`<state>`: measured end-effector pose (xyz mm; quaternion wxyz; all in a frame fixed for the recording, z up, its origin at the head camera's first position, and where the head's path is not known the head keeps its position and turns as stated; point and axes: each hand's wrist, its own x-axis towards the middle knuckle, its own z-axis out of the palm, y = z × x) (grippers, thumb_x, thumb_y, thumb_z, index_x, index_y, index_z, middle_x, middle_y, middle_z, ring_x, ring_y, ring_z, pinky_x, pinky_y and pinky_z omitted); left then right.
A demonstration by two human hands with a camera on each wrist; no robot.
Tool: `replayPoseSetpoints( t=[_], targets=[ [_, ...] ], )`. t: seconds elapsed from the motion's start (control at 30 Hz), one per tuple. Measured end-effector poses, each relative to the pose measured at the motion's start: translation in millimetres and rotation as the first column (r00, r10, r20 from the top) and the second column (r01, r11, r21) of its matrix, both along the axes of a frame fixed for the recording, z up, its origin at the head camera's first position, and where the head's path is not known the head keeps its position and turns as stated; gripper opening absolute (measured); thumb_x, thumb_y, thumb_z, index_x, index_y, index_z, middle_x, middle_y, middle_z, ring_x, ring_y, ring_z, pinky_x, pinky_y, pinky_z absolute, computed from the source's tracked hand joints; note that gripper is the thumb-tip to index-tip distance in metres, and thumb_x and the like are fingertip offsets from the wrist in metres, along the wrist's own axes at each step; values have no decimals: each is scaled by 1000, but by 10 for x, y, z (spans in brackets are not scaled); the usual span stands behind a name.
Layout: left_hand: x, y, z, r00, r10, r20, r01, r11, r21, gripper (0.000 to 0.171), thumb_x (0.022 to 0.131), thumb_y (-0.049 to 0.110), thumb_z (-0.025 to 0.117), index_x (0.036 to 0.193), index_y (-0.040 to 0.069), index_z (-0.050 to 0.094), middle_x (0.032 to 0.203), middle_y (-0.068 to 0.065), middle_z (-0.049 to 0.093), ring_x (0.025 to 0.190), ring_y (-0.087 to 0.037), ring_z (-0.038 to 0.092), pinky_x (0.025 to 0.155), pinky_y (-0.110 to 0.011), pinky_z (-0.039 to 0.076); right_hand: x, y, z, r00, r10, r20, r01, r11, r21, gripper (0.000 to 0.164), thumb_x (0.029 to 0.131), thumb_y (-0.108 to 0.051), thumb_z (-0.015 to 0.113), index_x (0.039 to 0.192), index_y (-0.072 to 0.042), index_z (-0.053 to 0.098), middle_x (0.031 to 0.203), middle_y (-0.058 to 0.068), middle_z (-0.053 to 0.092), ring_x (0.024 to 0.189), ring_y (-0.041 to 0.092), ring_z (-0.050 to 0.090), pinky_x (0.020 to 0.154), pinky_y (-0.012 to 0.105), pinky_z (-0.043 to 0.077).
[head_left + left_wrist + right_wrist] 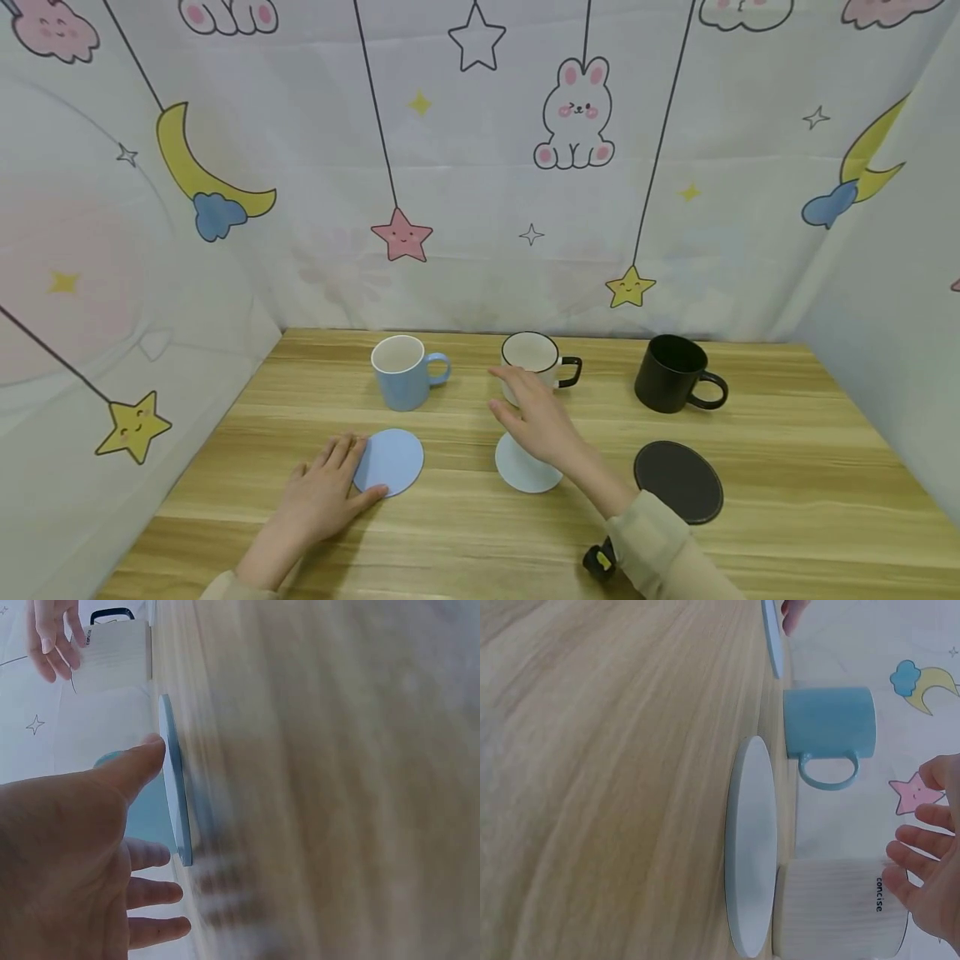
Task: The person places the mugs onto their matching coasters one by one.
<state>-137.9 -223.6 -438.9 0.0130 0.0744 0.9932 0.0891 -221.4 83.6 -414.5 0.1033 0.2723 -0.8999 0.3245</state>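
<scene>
My left hand is at the light blue round coaster. Its fingers lie by the coaster's left edge and the thumb by the near edge, all fairly straight; firm contact is hard to tell. Behind the coaster stands a light blue mug, handle to the right. My right hand, fingers extended, hovers over a pale round coaster and in front of a white mug with a black rim and handle. In the right wrist view, the fingers overlap the top of the ribbed white mug, holding nothing.
At the right, a black mug stands behind a black round coaster. A small black object with a yellow mark shows by the right sleeve. A printed curtain closes off the back of the wooden table.
</scene>
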Motion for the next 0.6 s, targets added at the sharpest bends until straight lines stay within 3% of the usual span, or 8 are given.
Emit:
replayPoseSetpoints(
  t=[0.37,0.6],
  targets=[
    [-4,-4,7,1000,-11,12,11,1000,-11,80,88,55,58,145,2,39,149,-27,37,137,-49,34,95,-73,35,-19,-42,7,999,-24,39,26,998,-64,46,97,-29,57,139,-14,47,142,7,50,134,27,44,108,50,40],
    [-13,-10,-14,1000,-6,28,6,1000,-22,80,89,56,57,146,3,38,149,-27,36,137,-49,33,95,-72,35,-60,-82,18,999,-5,49,8,997,-71,46,98,-28,56,141,-16,47,144,7,49,138,29,41,113,51,33]
  ],
)
